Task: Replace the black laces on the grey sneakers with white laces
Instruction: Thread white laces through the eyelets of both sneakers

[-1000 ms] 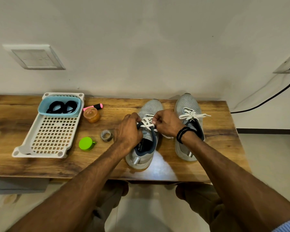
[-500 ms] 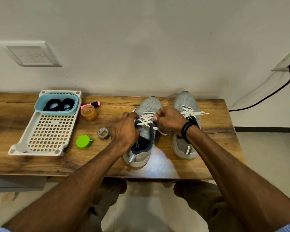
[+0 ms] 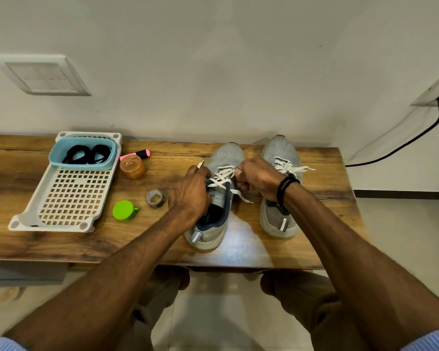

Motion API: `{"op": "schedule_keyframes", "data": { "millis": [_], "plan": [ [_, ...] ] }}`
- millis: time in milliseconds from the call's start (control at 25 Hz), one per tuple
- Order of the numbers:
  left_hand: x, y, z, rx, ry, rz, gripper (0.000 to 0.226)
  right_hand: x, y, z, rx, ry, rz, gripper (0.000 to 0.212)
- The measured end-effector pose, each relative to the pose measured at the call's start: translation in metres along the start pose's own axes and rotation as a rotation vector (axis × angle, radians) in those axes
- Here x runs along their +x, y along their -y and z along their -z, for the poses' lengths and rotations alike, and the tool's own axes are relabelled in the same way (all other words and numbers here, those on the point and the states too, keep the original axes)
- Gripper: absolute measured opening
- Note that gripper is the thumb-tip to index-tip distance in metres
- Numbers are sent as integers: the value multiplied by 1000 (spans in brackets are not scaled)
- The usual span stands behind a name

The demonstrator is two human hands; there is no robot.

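White print on the dark insole of the nearer grey sneaker (image 3: 209,235) is too small to read. The shoe stands near the counter's (image 3: 61,247) front edge, right of middle. Both hands are curled over its tongue. The left hand (image 3: 190,191) pinches one end of the white lace (image 3: 221,177), tip poking past the knuckles, and the right hand (image 3: 257,177) pinches the other end. The second sneaker (image 3: 280,150), white-laced, stands just right of it. Black laces (image 3: 86,153) lie in a blue tub (image 3: 81,166) near the far edge, left.
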State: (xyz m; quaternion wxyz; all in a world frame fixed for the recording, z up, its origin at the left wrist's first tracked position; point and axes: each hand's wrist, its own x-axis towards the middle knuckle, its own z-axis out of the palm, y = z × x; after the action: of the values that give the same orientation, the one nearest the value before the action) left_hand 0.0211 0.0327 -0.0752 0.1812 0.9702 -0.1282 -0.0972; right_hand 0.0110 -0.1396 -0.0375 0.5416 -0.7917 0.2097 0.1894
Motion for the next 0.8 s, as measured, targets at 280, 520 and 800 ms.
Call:
{"op": "schedule_keyframes", "data": {
  "millis": [280, 520, 800],
  "plan": [
    [-3, -3, 1, -68, -26, 8, 58, -1, 9, -4, -365, -227, 285, 13],
    [-5, -5, 3, -87, -51, 22, 48, -11, 17, -33, -670, -157, 305, 29],
    [-4, -7, 1, -37, -74, 28, 46, -5, 16, -31, -552, -86, 247, 23]
  ]
}}
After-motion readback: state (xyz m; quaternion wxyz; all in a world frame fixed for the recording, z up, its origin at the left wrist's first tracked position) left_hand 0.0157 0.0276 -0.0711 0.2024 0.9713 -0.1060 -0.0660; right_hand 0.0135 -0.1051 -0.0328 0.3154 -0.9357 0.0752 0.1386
